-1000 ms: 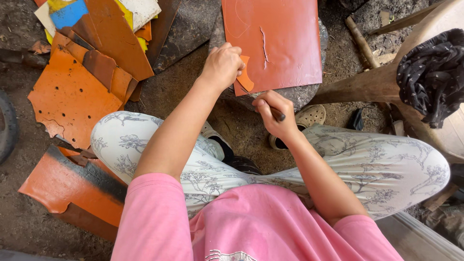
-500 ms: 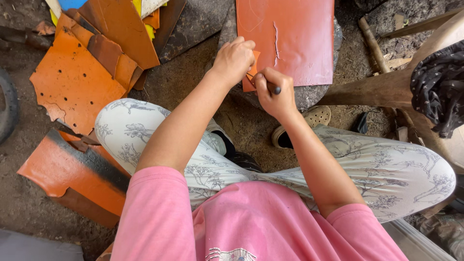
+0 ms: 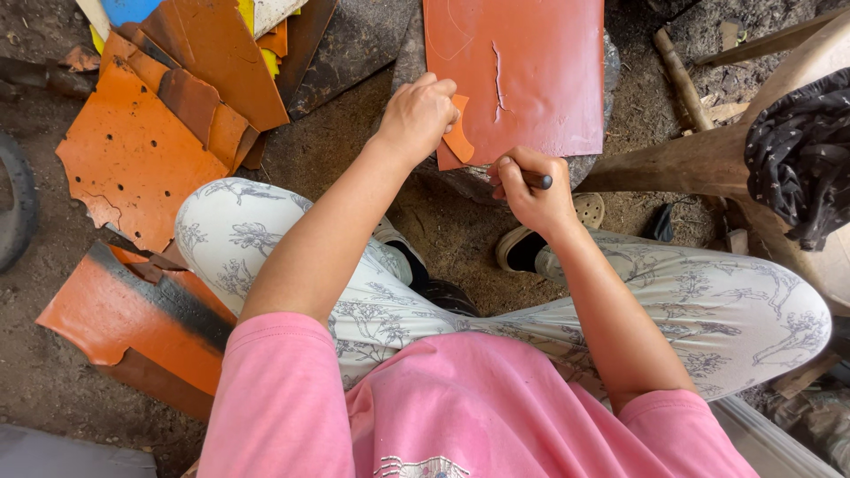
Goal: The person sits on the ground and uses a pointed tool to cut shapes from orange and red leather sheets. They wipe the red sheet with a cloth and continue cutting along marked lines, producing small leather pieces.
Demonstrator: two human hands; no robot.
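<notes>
Your left hand [image 3: 423,115] pins a small orange cutout [image 3: 458,142] against the red-brown sheet [image 3: 518,75] lying on the stone ahead of your knees. Your right hand [image 3: 531,190], just beside it, is closed around a dark pen [image 3: 537,180] at the sheet's near edge. Orange scrap pieces [image 3: 133,150] lie off to your left.

A rust-red leather sheet [image 3: 518,75], marked by a pale scratch, lies over a dark grey stone [image 3: 589,166]; a small orange leather piece [image 3: 459,140] shows against it. Brighter orange leather scraps [image 3: 133,155], some dotted with dark punched holes, mix with brown ones [image 3: 217,53], plus slivers of yellow, blue and cream at the top edge. A further orange scrap [image 3: 115,314] carries a black band. The person wears a pink T-shirt [image 3: 425,407] and white trousers [image 3: 708,301] printed with grey floral sprigs. The tool [image 3: 537,180] is black. A black cloth with white speckles [image 3: 801,155] hangs at right. The earth floor [image 3: 452,235] is dull brown.
</notes>
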